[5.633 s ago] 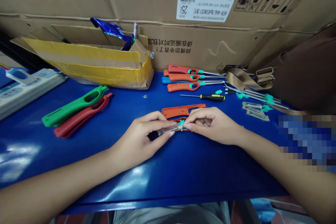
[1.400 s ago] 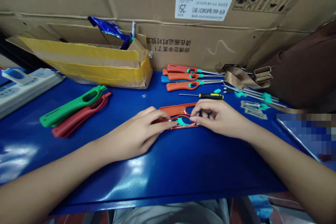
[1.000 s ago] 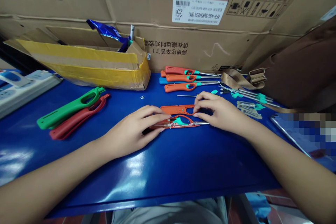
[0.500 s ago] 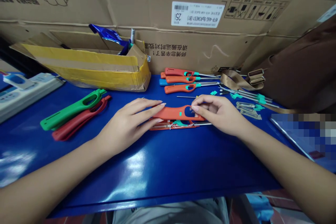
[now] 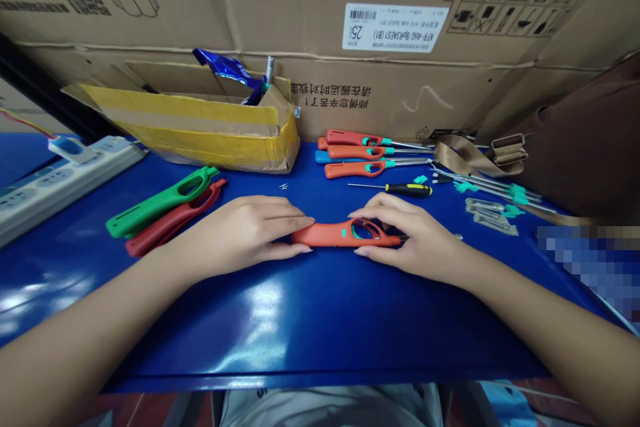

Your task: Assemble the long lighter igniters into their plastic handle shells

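An orange lighter body lies flat on the blue table, its two shell halves stacked together. My left hand grips its handle end, fingertips along the far edge and thumb at the near edge. My right hand closes round the other end, by the trigger opening, and hides most of the metal tube. A small turquoise piece shows in the shell. Just behind lies a screwdriver with a black and yellow handle. A few tiny screws rest beyond my left hand.
Several assembled lighters lie at the back. Green and red shells are on the left, near a power strip and a yellow-taped box. Metal tubes, turquoise parts and clear pieces lie right.
The upper orange shell has come down onto the lower half, covering the inner parts. My right hand has moved nearer, uncovering the screwdriver. The view has shifted slightly left.
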{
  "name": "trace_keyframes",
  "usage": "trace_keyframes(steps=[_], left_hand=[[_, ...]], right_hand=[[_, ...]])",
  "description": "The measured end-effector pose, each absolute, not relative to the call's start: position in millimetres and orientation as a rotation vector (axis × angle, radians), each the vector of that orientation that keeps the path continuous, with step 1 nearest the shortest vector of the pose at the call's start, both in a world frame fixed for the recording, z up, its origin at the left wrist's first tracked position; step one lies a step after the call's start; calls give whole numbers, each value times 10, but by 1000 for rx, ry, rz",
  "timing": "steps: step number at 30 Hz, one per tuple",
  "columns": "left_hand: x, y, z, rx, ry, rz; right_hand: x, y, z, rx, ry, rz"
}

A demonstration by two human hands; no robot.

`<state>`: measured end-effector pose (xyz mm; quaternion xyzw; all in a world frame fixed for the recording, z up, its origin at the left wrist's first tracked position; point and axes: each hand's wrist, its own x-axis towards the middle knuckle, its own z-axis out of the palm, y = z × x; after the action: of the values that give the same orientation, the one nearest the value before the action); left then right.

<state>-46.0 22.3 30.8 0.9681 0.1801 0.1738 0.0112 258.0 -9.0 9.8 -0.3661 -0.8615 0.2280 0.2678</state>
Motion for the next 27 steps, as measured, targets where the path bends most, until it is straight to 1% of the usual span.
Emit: trace_keyframes(steps=[13,27], left_hand=[[-389,184,292,2899,769,386],[-389,185,253,2849,797,370]], right_hand=[[2539,-90,50,-1141,-2408,511],[2531,-88,53,-1176,-2389,566]])
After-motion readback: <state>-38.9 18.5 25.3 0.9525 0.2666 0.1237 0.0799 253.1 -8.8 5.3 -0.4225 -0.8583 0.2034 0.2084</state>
